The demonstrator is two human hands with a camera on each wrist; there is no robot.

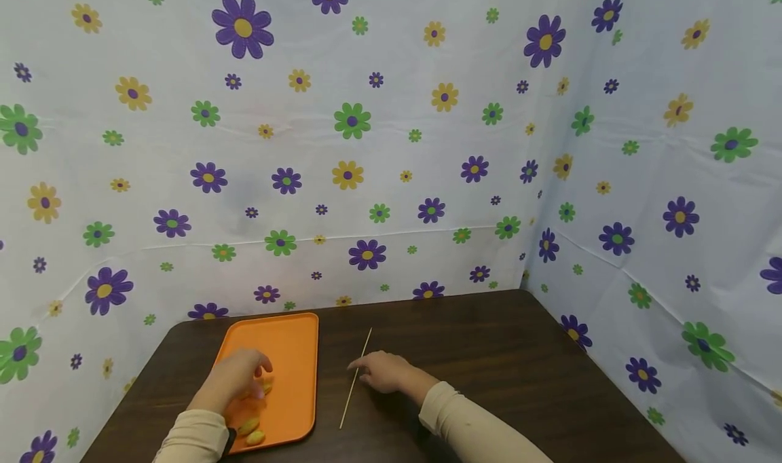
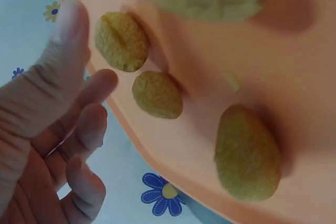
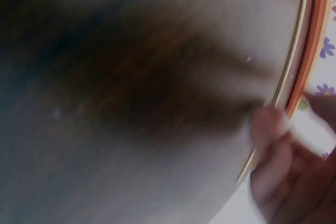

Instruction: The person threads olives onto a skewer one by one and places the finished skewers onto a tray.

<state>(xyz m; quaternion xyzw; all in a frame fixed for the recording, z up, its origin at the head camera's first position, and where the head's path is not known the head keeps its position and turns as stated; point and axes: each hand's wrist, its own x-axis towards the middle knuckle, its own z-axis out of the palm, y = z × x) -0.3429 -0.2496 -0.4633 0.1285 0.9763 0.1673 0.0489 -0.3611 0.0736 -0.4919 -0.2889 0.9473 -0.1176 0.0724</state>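
An orange tray (image 1: 299,381) lies on the table's left side, holding several small yellow, rough-skinned puffed pieces (image 1: 249,426), like little puris. My left hand (image 1: 229,380) hovers over it with fingers loosely bent. In the left wrist view the thumb (image 2: 68,38) and fingers stand apart with nothing between them, beside two of the puffed pieces (image 2: 122,41). Right of the tray, a thin wooden skewer (image 1: 347,409) lies lengthwise on the table. My right hand (image 1: 385,371) is over the skewer, fingertips at its middle; the right wrist view shows these fingers blurred, with thumb and fingers apart.
The dark wooden table (image 1: 476,341) extends to the right of the skewer. A white curtain (image 1: 403,259) with printed flowers rises behind the table's far edge and along its right side. The tray's raised rim (image 1: 317,354) runs near the skewer.
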